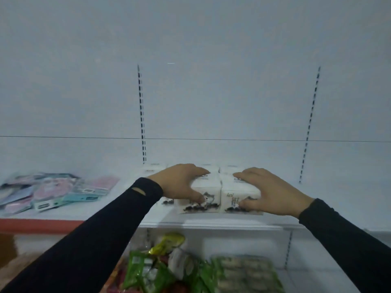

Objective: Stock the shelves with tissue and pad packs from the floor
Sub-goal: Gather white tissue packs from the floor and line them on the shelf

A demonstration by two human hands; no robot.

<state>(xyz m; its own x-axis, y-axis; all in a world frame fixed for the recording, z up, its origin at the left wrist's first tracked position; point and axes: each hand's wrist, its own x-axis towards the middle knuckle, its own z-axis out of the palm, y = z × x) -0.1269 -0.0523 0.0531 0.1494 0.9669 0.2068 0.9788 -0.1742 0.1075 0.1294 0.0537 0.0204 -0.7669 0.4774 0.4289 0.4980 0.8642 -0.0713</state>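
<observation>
Two white tissue packs (220,194) sit side by side at the shelf's (211,222) front edge, more behind. Left hand (179,182) grips the left one, right hand (268,191) grips the right. Pad packs (53,193) piled toward the shelf's left end; green packets (148,269) below.

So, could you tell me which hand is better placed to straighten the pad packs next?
Left, I'd judge. The left hand grips the tissue packs on the side nearer the pad packs, which lie further left on the same shelf. The right hand would have to cross over.
</observation>
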